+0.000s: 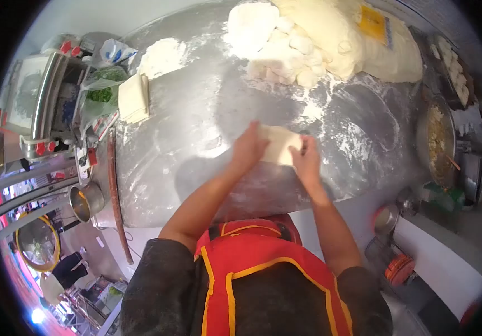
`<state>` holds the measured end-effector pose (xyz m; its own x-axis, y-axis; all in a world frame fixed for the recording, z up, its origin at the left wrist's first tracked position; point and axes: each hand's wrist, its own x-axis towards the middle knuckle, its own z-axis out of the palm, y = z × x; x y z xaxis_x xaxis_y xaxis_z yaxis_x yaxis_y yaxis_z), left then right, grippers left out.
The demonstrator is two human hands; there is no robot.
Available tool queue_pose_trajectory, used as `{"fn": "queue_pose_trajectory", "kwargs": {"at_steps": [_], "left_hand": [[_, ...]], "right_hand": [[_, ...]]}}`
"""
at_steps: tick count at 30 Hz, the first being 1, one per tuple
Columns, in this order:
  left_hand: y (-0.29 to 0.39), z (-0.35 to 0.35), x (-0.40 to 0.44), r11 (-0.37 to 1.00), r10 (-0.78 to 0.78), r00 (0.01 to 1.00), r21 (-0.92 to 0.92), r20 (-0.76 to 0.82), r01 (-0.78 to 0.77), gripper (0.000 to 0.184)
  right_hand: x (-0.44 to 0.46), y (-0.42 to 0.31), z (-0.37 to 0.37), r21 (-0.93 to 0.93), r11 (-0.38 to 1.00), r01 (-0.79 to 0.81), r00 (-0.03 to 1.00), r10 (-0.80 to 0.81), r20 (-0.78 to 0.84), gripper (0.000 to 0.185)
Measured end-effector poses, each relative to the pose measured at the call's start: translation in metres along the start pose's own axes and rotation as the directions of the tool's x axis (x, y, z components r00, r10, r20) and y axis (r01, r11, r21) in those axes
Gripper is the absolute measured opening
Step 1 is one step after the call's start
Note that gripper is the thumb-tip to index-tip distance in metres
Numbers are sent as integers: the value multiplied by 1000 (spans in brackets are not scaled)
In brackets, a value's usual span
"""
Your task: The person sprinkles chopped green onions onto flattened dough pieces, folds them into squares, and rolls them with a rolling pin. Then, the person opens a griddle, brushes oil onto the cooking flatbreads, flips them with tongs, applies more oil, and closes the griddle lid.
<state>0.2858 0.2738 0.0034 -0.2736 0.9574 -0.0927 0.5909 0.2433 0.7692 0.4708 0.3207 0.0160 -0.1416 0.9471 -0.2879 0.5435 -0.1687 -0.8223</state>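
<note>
A flat, pale sheet of dough is stretched between my two hands just above the floured metal table. My left hand grips its left edge, with the fingers pointing away from me. At the right edge, my right hand pinches the sheet between thumb and curled fingers. Beyond my hands lie several small dough pieces, dusted with flour, beside a big mound of dough. To the left rests a stack of folded dough sheets.
A long wooden rolling pin lies along the table's left edge. Loose flour is heaped at the far left. On the right stand a large bowl of filling and a tray of pale pieces. A metal pot is at lower left.
</note>
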Motion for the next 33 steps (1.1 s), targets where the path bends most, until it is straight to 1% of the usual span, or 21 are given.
{"fn": "queue_pose_trajectory", "kwargs": {"at_steps": [1, 2, 4, 5, 6, 7, 8, 9, 10, 11, 13, 16, 19, 21, 22, 24, 25, 28, 30, 31, 33], "left_hand": [[0, -27, -10, 991, -121, 992, 66, 23, 119, 57], [3, -50, -20, 977, -155, 988, 153, 21, 150, 59], [8, -87, -39, 922, -230, 973, 319, -5, 219, 61], [-3, -89, -46, 940, -83, 996, 331, -28, 88, 60], [-23, -81, -54, 937, 66, 997, 345, -41, -48, 59], [-42, -69, -60, 915, 217, 975, 358, -49, -185, 57], [-55, -53, -61, 911, 140, 989, 386, 41, -145, 55], [-56, -49, -60, 884, 189, 981, 430, 34, -185, 55], [-57, -44, -60, 854, 238, 971, 470, 31, -224, 55], [-59, -41, -58, 820, 287, 957, 509, 33, -263, 55], [-56, -40, -55, 843, 253, 967, 486, 18, -229, 55], [-57, -50, -43, 848, 257, 967, 479, 5, -227, 56], [-56, -54, -46, 878, 215, 975, 427, 54, -217, 58], [-59, -70, -42, 917, 150, 980, 351, 134, -189, 57], [-59, -80, -40, 935, 127, 987, 322, 96, -151, 57], [-57, -95, -37, 963, 74, 997, 259, 30, -79, 56], [-55, -96, -33, 958, 32, 997, 284, 70, -50, 54], [-47, -99, -24, 935, -57, 981, 354, 185, -13, 48], [-43, -106, -31, 923, -69, 956, 383, 284, -47, 42], [-45, -107, -42, 939, -67, 954, 342, 291, -38, 40], [-44, -112, -69, 967, -67, 951, 254, 301, -12, 36]], "right_hand": [[-9, -6, 18, 15, 1000, -14, 996, 13, 84, 37], [-18, -10, 34, 69, 996, 61, 988, -70, 138, 38], [-26, -34, 63, -151, 899, 410, 912, -405, 67, 42], [-27, -43, 74, -261, 789, 556, 824, -564, 52, 44], [-28, -46, 86, -270, 703, 657, 752, -637, 170, 50], [-30, -52, 96, -281, 662, 695, 718, -655, 234, 53], [-33, -57, 103, -294, 616, 731, 682, -668, 297, 56], [-33, -61, 109, -308, 569, 762, 647, -672, 360, 59], [-31, -54, 112, -355, 564, 745, 666, -609, 430, 64], [-27, -52, 115, -369, 558, 743, 669, -614, 419, 64], [-23, -51, 119, -394, 545, 740, 672, -622, 402, 64], [-18, -64, 119, -496, 491, 716, 697, -554, 455, 65], [-13, -75, 117, -536, 507, 675, 737, -442, 511, 65], [-9, -63, 100, -493, 540, 682, 730, -545, 413, 65], [-10, -63, 91, -468, 556, 687, 723, -586, 365, 65], [-9, -76, 80, -465, 667, 583, 810, -427, 402, 59], [-7, -82, 76, -465, 717, 520, 842, -340, 418, 56], [19, -79, 79, -403, 794, 456, 784, -144, 604, 44], [9, -72, 72, -368, 774, 515, 751, -201, 629, 38], [2, -71, 69, -349, 761, 547, 732, -232, 640, 35], [-16, -69, 68, -323, 804, 499, 735, -195, 650, 36]]}}
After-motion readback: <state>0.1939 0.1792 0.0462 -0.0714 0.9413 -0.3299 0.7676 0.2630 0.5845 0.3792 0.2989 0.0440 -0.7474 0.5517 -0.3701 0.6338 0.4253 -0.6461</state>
